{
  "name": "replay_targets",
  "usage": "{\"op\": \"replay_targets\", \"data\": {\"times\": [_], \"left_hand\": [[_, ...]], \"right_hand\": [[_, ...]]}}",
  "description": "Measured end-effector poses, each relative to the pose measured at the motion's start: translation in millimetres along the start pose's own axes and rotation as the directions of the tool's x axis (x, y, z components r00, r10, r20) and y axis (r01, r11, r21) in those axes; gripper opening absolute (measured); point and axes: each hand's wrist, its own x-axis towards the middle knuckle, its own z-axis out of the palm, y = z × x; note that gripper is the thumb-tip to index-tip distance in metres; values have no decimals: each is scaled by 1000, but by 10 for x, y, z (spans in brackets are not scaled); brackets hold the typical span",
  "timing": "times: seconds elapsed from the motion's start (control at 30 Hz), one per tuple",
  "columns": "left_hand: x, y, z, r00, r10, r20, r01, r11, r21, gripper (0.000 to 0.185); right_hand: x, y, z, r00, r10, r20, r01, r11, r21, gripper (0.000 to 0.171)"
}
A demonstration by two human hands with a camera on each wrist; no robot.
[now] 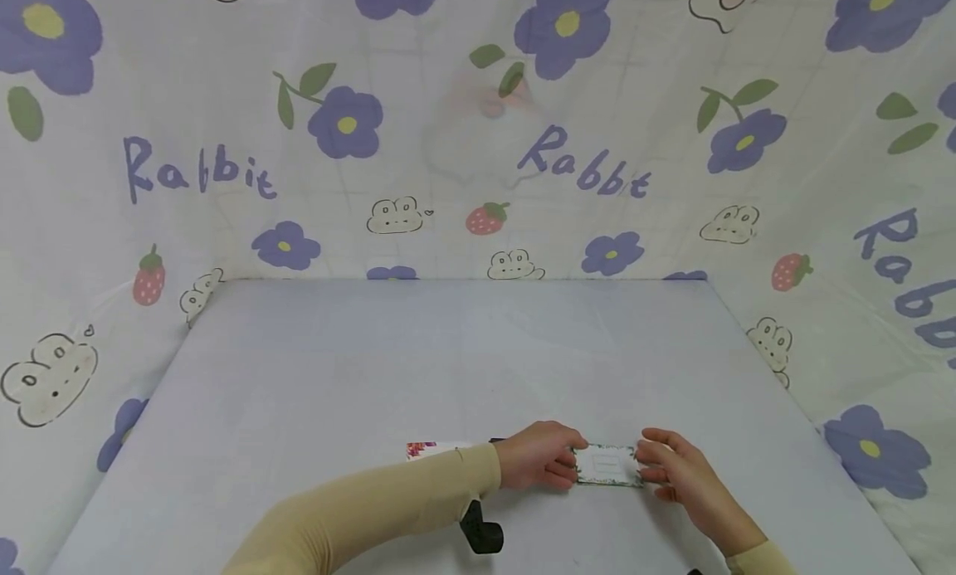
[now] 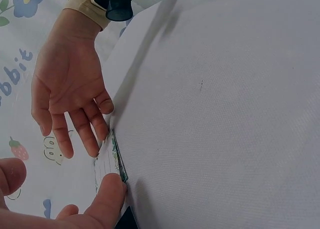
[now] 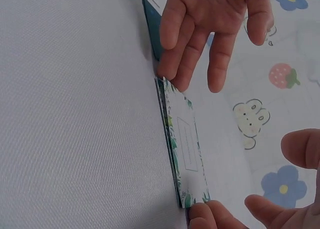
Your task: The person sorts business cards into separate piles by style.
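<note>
Small card [image 1: 607, 465] with leafy green border lies flat on the pale grey table [image 1: 448, 351], near its front edge, between both hands. Left hand [image 1: 539, 455]: fingers nearly straight, tips touching the card's left end, no grasp. Right hand [image 1: 675, 465]: fingers relaxed, tips touching the right end. A second, floral card [image 1: 429, 450] lies just behind the left sleeve [image 1: 388, 500].

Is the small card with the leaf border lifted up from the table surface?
No, in the right wrist view the card lies flat on the table, with fingertips touching its ends.
</note>
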Motion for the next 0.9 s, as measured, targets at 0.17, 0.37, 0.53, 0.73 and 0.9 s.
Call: {"op": "replay_targets", "data": {"times": [0.17,0.37,0.53,0.73,0.9], "left_hand": [[-4,-12,-3,1000,-1,-8,2,1000,7,56],[-9,-32,-23,1000,5,-23,-5,1000,-2,54],[-47,-30,-52,999,27,-37,-27,999,-18,49],[-160,23,-144,995,76,-66,-75,997,21,52],[-311,21,-331,991,109,-77,-108,994,22,53]], "right_hand": [[-6,-5,11,1000,-6,1,6,1000,-8,59],[15,-30,35,1000,5,4,-5,1000,-23,59],[55,-39,44,1000,17,2,-17,999,-35,60],[46,-14,19,1000,11,-29,-13,998,-64,61],[9,-27,5,998,-9,-61,2,994,-112,62]]}}
